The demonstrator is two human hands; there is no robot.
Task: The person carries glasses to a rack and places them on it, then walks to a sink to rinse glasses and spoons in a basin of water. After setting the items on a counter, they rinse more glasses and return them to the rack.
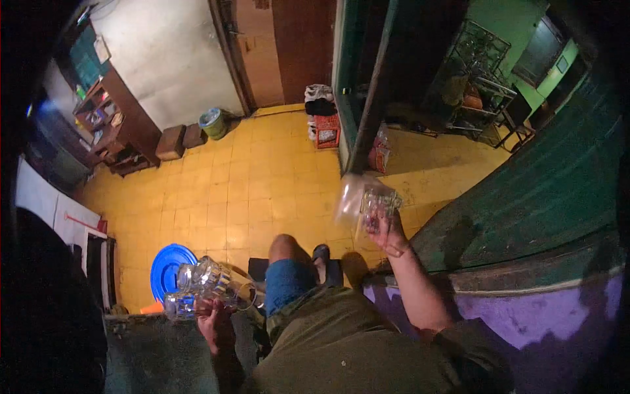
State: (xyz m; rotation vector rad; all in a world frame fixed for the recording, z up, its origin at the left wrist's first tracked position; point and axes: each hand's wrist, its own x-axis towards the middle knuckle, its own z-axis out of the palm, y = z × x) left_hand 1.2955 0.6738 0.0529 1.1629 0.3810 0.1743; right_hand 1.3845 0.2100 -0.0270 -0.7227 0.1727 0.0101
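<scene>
My left hand is closed on several clear drinking glasses bunched together at the lower left. They tilt in different directions, and one small glass sticks out to the left. At the right, my right hand is raised with its fingers wrapped on clear drinking glasses. One of these glasses is smeared by motion. The fingers are partly hidden behind the shiny glass in both hands.
A round blue plastic lid or basin lies left of my legs, near an orange object. A red crate and a bucket stand on the yellow tiles. A green wall with a purple base rises at my right.
</scene>
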